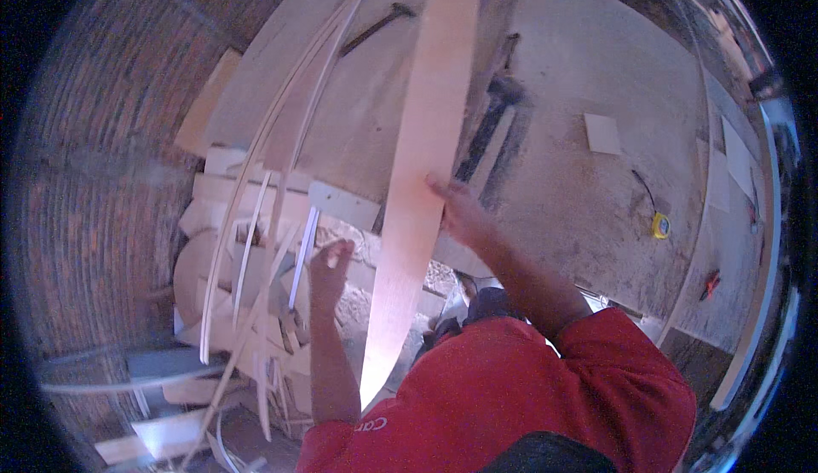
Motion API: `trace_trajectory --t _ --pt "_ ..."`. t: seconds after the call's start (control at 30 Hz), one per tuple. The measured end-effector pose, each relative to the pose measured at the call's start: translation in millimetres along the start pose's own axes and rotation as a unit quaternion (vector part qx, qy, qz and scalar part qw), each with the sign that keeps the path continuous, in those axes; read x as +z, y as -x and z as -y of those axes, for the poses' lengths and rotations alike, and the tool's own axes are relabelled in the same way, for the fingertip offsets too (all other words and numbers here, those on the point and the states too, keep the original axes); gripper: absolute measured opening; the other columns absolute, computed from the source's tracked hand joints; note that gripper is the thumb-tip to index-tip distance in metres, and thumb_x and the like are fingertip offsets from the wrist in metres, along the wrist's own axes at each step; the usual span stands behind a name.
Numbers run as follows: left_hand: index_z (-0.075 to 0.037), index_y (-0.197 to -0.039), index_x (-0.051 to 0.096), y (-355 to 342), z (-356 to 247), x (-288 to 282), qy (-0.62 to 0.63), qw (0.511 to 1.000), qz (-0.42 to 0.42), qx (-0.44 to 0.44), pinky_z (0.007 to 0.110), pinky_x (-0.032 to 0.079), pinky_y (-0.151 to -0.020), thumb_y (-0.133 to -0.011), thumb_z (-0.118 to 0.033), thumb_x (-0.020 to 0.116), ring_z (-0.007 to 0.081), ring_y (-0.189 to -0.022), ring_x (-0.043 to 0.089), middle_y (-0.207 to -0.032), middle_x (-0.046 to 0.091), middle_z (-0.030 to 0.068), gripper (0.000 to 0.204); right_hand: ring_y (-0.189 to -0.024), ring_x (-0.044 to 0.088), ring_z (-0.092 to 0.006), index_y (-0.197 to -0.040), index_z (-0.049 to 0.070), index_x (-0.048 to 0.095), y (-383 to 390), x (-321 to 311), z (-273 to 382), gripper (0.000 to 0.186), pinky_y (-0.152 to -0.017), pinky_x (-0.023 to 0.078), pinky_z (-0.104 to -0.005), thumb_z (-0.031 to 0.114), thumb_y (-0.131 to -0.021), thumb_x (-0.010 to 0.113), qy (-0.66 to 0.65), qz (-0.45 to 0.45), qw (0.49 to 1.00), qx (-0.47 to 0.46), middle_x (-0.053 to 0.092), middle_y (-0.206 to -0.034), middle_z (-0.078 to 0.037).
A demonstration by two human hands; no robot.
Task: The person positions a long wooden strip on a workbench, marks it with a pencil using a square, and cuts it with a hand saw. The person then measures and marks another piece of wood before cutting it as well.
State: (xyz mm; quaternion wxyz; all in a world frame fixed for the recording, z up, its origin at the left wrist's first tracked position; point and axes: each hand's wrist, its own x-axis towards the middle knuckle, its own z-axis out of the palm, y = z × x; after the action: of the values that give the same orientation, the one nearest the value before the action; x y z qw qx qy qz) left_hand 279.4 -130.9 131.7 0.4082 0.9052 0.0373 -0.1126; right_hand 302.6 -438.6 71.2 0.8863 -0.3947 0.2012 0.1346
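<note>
A long, pale wooden board [426, 106] stretches from the top of the view down past my body, its lower end looking narrow. My right hand [464, 213] grips the board's right edge, with the thumb on its face. To the left of the board, my left hand [331, 270] is raised, apart from it. Its thumb and fingers are parted and I see nothing between them. Beyond my right hand, a dark bar-shaped tool [487, 136] lies on the worktable [571, 217], partly hidden by the board.
Long thin strips [247, 166] lean left of the board, above piled wood offcuts [204, 260]. A hammer [375, 30], a small square wood piece [602, 134], a yellow tape measure [660, 225] and a red object [711, 285] lie on the worktable. A ridged wall [102, 183] stands left.
</note>
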Motion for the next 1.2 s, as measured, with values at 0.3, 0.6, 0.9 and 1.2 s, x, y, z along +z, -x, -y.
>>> trace_trajectory --t 0.3,0.6,0.9,1.2 --pt "0.004 -0.109 0.073 155.6 123.2 27.5 -0.017 0.997 -0.001 -0.070 0.044 0.053 -0.089 -0.092 -0.048 0.077 0.0364 -0.099 0.071 -0.100 0.075 0.0225 0.055 -0.118 0.068 -0.0245 -0.133 0.001 0.060 10.3 60.4 28.1 0.043 -0.099 0.056 -0.0408 0.032 -0.104 0.065 -0.037 0.030 0.998 -0.035 0.070 -0.127 -0.010" --pt "-0.004 -0.059 0.056 199.6 195.5 28.9 0.090 0.987 -0.116 -0.067 0.033 0.037 -0.051 -0.101 -0.037 0.071 0.0098 -0.058 0.045 -0.061 0.053 -0.0022 0.055 -0.115 0.068 -0.0242 -0.136 0.000 0.060 86.1 46.0 -28.0 0.046 -0.100 0.053 -0.0390 0.030 -0.102 0.067 0.345 0.076 0.898 -0.263 0.071 -0.121 -0.013" --pt "0.002 -0.111 0.070 231.5 207.1 -2.1 0.392 0.908 -0.046 -0.142 0.034 0.052 -0.070 -0.102 -0.048 0.067 0.0174 -0.084 0.063 -0.097 0.069 0.0076 0.052 -0.083 0.072 -0.0187 -0.103 -0.002 0.077 334.1 -160.0 -149.2 0.037 -0.077 0.056 -0.0353 0.034 -0.093 0.073 0.471 -0.412 0.775 -0.089 0.077 -0.089 -0.015" --pt "-0.002 -0.101 0.071 247.0 173.9 -34.1 0.365 0.908 -0.167 -0.117 0.031 0.051 -0.066 -0.102 -0.041 0.068 0.0119 -0.078 0.061 -0.089 0.067 0.0000 0.039 -0.107 0.068 -0.0475 -0.113 -0.008 0.068 405.2 -371.4 -146.2 0.053 -0.095 0.053 -0.0515 0.039 -0.088 0.068 0.475 -0.581 0.660 -0.038 0.070 -0.109 -0.033"
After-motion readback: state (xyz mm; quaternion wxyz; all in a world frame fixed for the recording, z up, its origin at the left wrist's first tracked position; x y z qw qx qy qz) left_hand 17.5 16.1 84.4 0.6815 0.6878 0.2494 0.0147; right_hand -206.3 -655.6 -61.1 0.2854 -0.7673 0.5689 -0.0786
